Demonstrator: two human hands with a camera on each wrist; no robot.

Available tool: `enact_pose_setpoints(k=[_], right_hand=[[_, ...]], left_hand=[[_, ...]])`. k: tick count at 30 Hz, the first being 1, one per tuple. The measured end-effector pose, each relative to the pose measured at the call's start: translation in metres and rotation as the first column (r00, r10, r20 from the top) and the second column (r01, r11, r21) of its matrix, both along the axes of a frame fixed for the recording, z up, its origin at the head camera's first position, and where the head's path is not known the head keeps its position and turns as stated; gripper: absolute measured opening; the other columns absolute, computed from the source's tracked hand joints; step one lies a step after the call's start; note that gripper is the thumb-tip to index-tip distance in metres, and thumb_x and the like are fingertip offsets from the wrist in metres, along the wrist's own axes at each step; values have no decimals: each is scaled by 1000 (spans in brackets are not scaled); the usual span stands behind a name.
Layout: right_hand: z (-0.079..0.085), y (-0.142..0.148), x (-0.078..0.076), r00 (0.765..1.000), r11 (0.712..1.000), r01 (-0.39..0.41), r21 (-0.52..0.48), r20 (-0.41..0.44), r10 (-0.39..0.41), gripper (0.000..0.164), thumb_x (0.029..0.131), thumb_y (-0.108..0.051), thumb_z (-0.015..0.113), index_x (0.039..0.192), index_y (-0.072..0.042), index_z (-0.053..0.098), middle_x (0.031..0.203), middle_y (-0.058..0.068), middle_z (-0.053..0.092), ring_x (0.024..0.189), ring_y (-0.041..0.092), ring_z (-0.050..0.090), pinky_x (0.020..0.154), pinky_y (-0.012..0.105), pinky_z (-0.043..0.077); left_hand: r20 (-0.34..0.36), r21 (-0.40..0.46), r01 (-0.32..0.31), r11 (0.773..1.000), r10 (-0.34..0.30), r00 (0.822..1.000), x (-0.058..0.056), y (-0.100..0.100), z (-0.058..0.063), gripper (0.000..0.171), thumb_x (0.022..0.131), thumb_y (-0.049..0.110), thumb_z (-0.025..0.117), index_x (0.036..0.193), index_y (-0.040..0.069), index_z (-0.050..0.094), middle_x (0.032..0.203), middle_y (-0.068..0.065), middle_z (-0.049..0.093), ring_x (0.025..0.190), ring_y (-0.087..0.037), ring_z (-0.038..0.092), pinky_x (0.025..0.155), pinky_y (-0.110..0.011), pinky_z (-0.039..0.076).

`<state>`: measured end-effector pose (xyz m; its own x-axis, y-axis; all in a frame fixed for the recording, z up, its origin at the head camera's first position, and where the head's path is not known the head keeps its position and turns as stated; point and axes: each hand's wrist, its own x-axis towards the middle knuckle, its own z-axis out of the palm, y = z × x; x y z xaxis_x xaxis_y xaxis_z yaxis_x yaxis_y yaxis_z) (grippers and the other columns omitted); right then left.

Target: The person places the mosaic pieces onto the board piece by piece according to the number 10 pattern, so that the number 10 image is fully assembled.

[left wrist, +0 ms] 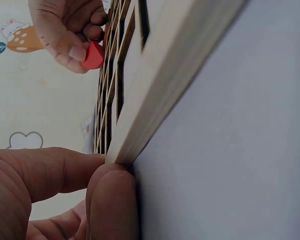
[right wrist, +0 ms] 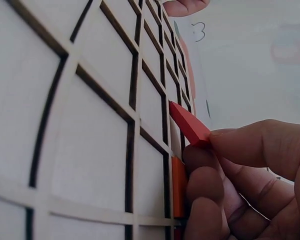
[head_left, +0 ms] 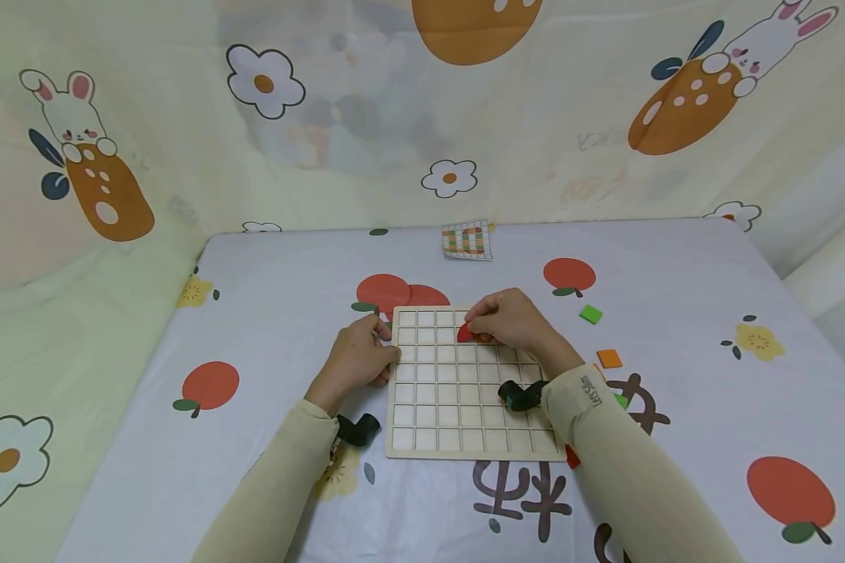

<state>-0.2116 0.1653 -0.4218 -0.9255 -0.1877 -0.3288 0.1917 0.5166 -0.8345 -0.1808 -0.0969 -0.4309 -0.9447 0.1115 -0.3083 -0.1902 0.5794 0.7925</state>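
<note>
Grid board (head_left: pixel 446 395): lower centre of frame; left edge pinched by left hand (head_left: pixel 355 358). Red piece (head_left: pixel 465 335): tilted, pinched by right hand (head_left: pixel 512 320), just right of frame centre.

Left sleeve (head_left: pixel 274 477) and right sleeve (head_left: pixel 654 469): long, pale beige, worn to the wrists. Dark lettering (head_left: pixel 591 391): printed near the right cuff, too small to be read surely. Wrist cameras (head_left: pixel 359 430), two: black, rounded, bent in form, mounted at the wrists' inner sides. Hands (head_left: pixel 355 352): bare.
</note>
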Motion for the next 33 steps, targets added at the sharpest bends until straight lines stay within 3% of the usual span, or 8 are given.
enact_pose_setpoints(k=[19,23,28,33], right_hand=[[1,0,2,1000,1000,9,15,-10,-9,17,97,-14,71,107,-2,77,92,7,74,80,18,64,71,26,55],[2,2,4,1000,999,8,-33,-19,-8,20,98,-15,69,110,0,75,91,9,73,79,20,63,72,27,55],[9,22,9,997,989,68,-132,-25,-72,31,101,-22,67,118,3,71,93,10,69,81,22,61,74,29,56],[17,63,10,983,984,163,-67,-80,-168,35,102,-26,68,121,3,70,95,6,70,80,17,62,72,27,56]], left_hand=[[-13,-7,7,1000,-7,1000,-1,-1,-1,19,91,9,72,105,5,58,72,-11,65,49,-16,63,50,-26,57],[-10,-2,6,1000,-6,1000,-1,-1,-1,20,91,9,72,105,5,58,74,-11,65,50,-16,64,51,-26,57],[-14,-4,9,1000,-9,1000,0,1,-2,21,91,9,73,105,4,58,75,-11,65,50,-17,64,51,-27,58],[-7,-13,2,1000,-2,1000,-1,-1,-1,21,91,10,72,106,5,58,77,-11,65,51,-17,65,51,-26,57]])
